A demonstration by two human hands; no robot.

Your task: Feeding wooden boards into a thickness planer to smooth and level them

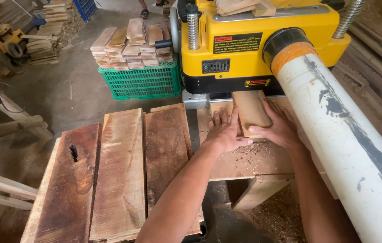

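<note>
Nearest to us, a row of rough, dark-stained wooden planks [121,175] lies side by side on a low stand, long edges touching, one with a knot hole; they sit just left of the machine's table, within easy reach of our arms. Sawdust covers the worn wooden outfeed table [254,162] beyond them.

On that table our left hand [223,131] lies flat, fingers spread, pressing beside and against the left edge of a short, pale, freshly smoothed wooden board [250,110]. Our right hand [280,128] rests open on the board's near right corner, thumb along its end. Neither hand closes around it; both lie palm-down, which keeps the board flat and straight on the table. The board's far end sits under the mouth of the yellow-and-black benchtop thickness planer [245,45], so it lies half in the machine and half on the table.

A thick white plastic dust pipe [348,139], taped in orange at the planer's outlet, runs down past our right arm.

Farther off, a green plastic mesh crate [143,83] stacked with short cut boards stands on the concrete floor beside the planer, and more timber is piled at the back left.
</note>
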